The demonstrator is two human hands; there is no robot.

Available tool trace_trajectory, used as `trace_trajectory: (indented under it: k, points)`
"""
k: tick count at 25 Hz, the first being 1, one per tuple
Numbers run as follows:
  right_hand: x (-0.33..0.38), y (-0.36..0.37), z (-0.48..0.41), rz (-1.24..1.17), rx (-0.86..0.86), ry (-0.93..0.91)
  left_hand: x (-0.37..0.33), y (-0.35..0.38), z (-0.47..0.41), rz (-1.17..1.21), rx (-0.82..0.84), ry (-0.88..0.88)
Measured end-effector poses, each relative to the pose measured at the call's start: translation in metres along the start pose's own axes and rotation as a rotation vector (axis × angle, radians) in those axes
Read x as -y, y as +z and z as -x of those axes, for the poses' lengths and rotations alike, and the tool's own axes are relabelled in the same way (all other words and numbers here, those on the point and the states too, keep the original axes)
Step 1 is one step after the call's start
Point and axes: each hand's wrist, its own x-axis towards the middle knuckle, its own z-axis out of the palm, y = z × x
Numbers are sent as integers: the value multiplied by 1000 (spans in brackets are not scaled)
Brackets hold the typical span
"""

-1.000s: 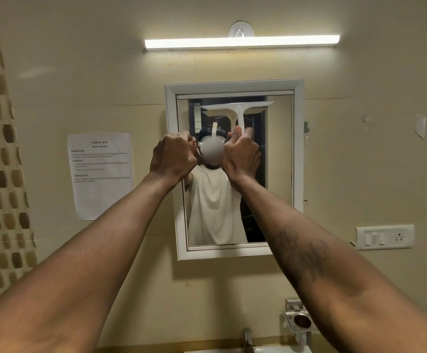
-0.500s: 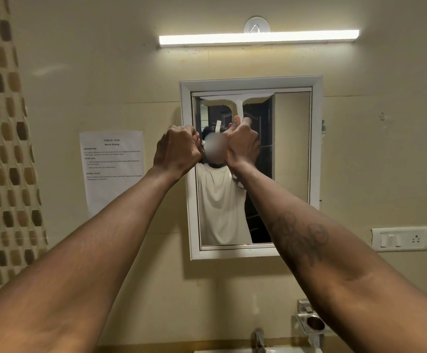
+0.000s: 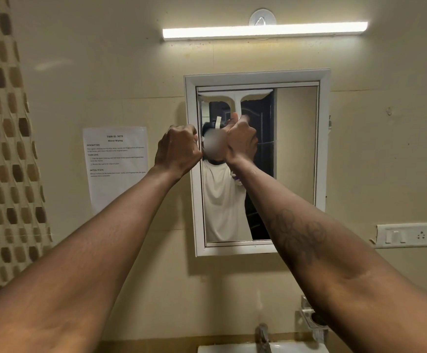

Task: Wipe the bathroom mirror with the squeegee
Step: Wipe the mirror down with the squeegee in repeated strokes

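A person is standing at a wall-mounted bathroom mirror (image 3: 296,161) in a white frame, both bare arms reaching up and forward. The right hand (image 3: 241,142) is wrapping its grip tightly around the handle of a white squeegee (image 3: 235,98), thumb pointing up along the stem. The squeegee's blade is lying level against the glass at the very top, covering the left and middle of the mirror; the strip of glass on the right is sitting outside the blade.

The left hand (image 3: 178,149) is curling into a closed fist at the mirror's left frame edge. Whether it is holding anything cannot be told.

Below, a tap (image 3: 263,337) and the rim of a white basin (image 3: 232,349) are showing at the bottom edge.

Likely risks from here: the blade's left end is sitting close to the frame, so it could be catching there and lifting off the glass. Uneven pressure from a one-handed pull could be tilting the blade and leaving streaks. The uncovered right strip would be missed without a second pass.
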Motion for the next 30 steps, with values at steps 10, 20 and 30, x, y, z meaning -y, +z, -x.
trace_trajectory:
  k: [10, 20, 30]
  points:
    - [-38, 23, 48, 84, -19, 93, 7, -2, 18, -6, 48, -42]
    - [-83, 15, 110, 122, 63, 150, 3, -3, 42, 6, 81, -55]
    - [-69, -12, 84, 111, -3, 96, -3, -14, 31, -6, 50, -43]
